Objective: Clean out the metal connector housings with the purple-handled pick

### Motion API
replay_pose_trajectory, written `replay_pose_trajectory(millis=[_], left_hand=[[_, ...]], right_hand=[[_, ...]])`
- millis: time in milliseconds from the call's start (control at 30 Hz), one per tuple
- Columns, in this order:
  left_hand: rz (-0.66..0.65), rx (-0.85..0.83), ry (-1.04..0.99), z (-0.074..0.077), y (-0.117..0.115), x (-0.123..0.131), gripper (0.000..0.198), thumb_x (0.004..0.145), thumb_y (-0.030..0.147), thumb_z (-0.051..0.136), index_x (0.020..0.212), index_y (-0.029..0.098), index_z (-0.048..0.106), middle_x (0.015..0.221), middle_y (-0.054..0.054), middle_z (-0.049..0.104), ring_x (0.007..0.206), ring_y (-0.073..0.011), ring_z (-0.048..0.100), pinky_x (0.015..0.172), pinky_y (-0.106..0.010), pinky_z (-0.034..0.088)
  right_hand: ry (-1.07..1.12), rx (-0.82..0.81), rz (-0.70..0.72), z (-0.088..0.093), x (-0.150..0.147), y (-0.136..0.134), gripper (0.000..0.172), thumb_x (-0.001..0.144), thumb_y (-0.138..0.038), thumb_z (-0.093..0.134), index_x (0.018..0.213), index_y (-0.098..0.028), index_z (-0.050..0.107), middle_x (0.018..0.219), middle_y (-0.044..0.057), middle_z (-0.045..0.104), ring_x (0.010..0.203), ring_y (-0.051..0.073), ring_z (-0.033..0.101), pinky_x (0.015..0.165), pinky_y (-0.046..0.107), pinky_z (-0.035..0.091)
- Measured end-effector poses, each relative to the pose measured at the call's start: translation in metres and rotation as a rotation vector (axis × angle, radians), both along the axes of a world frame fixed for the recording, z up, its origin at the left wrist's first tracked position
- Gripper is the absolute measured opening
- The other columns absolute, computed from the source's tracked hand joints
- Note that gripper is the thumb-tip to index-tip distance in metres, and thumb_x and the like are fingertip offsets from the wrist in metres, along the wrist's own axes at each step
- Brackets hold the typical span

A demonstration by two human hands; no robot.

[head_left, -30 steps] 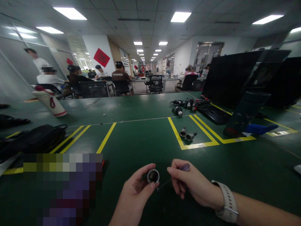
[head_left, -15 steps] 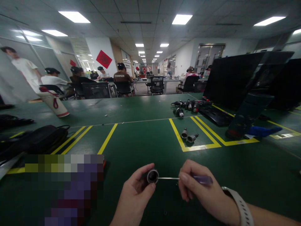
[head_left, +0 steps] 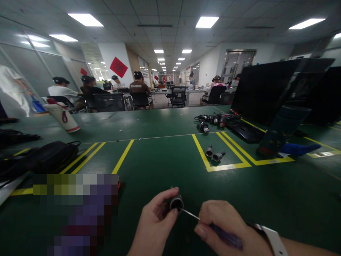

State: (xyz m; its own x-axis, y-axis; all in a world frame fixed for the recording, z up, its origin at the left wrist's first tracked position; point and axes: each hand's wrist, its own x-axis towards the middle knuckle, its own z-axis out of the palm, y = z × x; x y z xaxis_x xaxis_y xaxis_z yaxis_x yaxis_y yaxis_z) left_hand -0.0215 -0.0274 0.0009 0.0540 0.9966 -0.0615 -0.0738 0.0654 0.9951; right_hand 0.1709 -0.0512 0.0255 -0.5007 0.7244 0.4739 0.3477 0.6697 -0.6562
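My left hand (head_left: 160, 218) pinches a small grey metal cup-shaped part (head_left: 177, 203) between thumb and fingers, its round opening facing me. In my right hand (head_left: 222, 222) is a screwdriver (head_left: 226, 237), gripped by its purple see-through handle. The thin shaft slants up to the left, and its tip reaches into the part's opening; how deep, I cannot tell. Two similar metal parts, one of them a grey cup (head_left: 218, 156) with a narrow stem, lie farther off inside a yellow taped box (head_left: 231, 166) on the green table (head_left: 154, 160).
Black cables and connectors (head_left: 204, 127) lie behind the taped box. At the right stand a dark bottle (head_left: 282, 131) and black monitors (head_left: 266, 89). A white cup (head_left: 64, 117) and a black bag (head_left: 50, 160) are at the left, near a pixelated purple area. People sit beyond the table.
The screwdriver has tilted, its handle now lower and its tip inside the opening. My right hand has turned and dropped slightly. The metal part has shifted a little right.
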Motion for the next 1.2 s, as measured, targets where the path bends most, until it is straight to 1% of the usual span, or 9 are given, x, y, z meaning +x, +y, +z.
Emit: replay_pose_trajectory(millis=[100, 167, 233, 333, 567, 700, 867, 1100, 1200], left_hand=[[-0.008, -0.003, 0.010, -0.001, -0.001, 0.000, 0.027, 0.066, 0.016, 0.070, 0.092, 0.021, 0.076, 0.106, -0.009, 0.074, 0.098, -0.0281, 0.068, 0.091, -0.041, 0.050], [-0.011, -0.012, 0.011, 0.000, -0.001, 0.000, 0.025, 0.066, 0.015, 0.069, 0.090, 0.021, 0.076, 0.108, -0.009, 0.073, 0.101, -0.0286, 0.066, 0.093, -0.041, 0.049], [-0.006, -0.010, 0.002, 0.001, -0.002, 0.001, 0.023, 0.066, 0.015, 0.068, 0.087, 0.021, 0.076, 0.109, -0.009, 0.073, 0.103, -0.0287, 0.065, 0.093, -0.042, 0.049], [-0.014, -0.001, 0.000, 0.000, -0.001, 0.001, 0.025, 0.063, 0.013, 0.067, 0.085, 0.022, 0.076, 0.107, -0.009, 0.074, 0.103, -0.0288, 0.065, 0.094, -0.044, 0.048], [-0.019, 0.002, -0.006, 0.001, 0.000, 0.003, 0.029, 0.059, 0.011, 0.065, 0.083, 0.023, 0.077, 0.106, -0.009, 0.074, 0.104, -0.0293, 0.065, 0.094, -0.045, 0.048], [0.000, -0.003, 0.000, 0.009, -0.002, 0.006, 0.029, 0.055, 0.010, 0.063, 0.077, 0.023, 0.077, 0.102, -0.008, 0.075, 0.101, -0.0300, 0.066, 0.095, -0.047, 0.047], [0.011, -0.007, 0.019, 0.015, -0.003, 0.009, 0.026, 0.054, 0.012, 0.063, 0.074, 0.022, 0.077, 0.102, -0.009, 0.075, 0.102, -0.0299, 0.066, 0.096, -0.045, 0.047], [0.048, -0.011, 0.023, 0.011, -0.002, 0.006, 0.029, 0.052, 0.013, 0.064, 0.077, 0.022, 0.077, 0.099, -0.010, 0.075, 0.099, -0.0306, 0.067, 0.095, -0.048, 0.047], [0.040, 0.019, 0.023, 0.009, -0.001, 0.005, 0.031, 0.054, 0.011, 0.062, 0.079, 0.022, 0.077, 0.102, -0.009, 0.075, 0.099, -0.0301, 0.067, 0.094, -0.047, 0.048]], right_hand=[[0.011, -0.083, -0.074, 0.001, 0.001, 0.001, 0.030, 0.094, -0.033, 0.044, 0.067, -0.021, 0.052, 0.060, 0.001, 0.057, 0.055, 0.013, 0.052, 0.055, 0.026, 0.040], [0.038, -0.189, -0.109, 0.003, 0.001, 0.003, 0.033, 0.094, -0.037, 0.043, 0.066, -0.021, 0.051, 0.057, 0.000, 0.058, 0.054, 0.013, 0.052, 0.057, 0.027, 0.040], [0.112, -0.329, -0.093, 0.005, 0.000, 0.005, 0.034, 0.093, -0.041, 0.044, 0.066, -0.020, 0.050, 0.053, -0.001, 0.057, 0.049, 0.012, 0.052, 0.055, 0.026, 0.041], [0.253, -0.527, -0.041, 0.006, -0.001, 0.009, 0.035, 0.090, -0.046, 0.047, 0.068, -0.020, 0.047, 0.051, -0.002, 0.054, 0.044, 0.010, 0.049, 0.046, 0.022, 0.039], [0.357, -0.666, -0.001, 0.002, -0.001, 0.014, 0.034, 0.087, -0.047, 0.053, 0.069, -0.018, 0.047, 0.051, -0.003, 0.053, 0.043, 0.008, 0.047, 0.043, 0.019, 0.038], [0.348, -0.658, 0.015, 0.003, -0.001, 0.013, 0.033, 0.087, -0.046, 0.053, 0.070, -0.018, 0.046, 0.051, -0.003, 0.052, 0.043, 0.008, 0.047, 0.043, 0.019, 0.038], [0.271, -0.602, 0.005, 0.009, -0.004, 0.011, 0.033, 0.088, -0.045, 0.049, 0.068, -0.019, 0.045, 0.050, -0.003, 0.051, 0.042, 0.009, 0.046, 0.044, 0.020, 0.039], [0.120, -0.392, -0.057, 0.010, -0.004, 0.006, 0.033, 0.091, -0.041, 0.045, 0.067, -0.019, 0.048, 0.054, 0.000, 0.056, 0.050, 0.012, 0.052, 0.054, 0.025, 0.043], [0.138, -0.443, -0.051, 0.010, -0.003, 0.008, 0.034, 0.091, -0.044, 0.045, 0.067, -0.019, 0.047, 0.052, -0.001, 0.056, 0.048, 0.011, 0.051, 0.055, 0.024, 0.044]])
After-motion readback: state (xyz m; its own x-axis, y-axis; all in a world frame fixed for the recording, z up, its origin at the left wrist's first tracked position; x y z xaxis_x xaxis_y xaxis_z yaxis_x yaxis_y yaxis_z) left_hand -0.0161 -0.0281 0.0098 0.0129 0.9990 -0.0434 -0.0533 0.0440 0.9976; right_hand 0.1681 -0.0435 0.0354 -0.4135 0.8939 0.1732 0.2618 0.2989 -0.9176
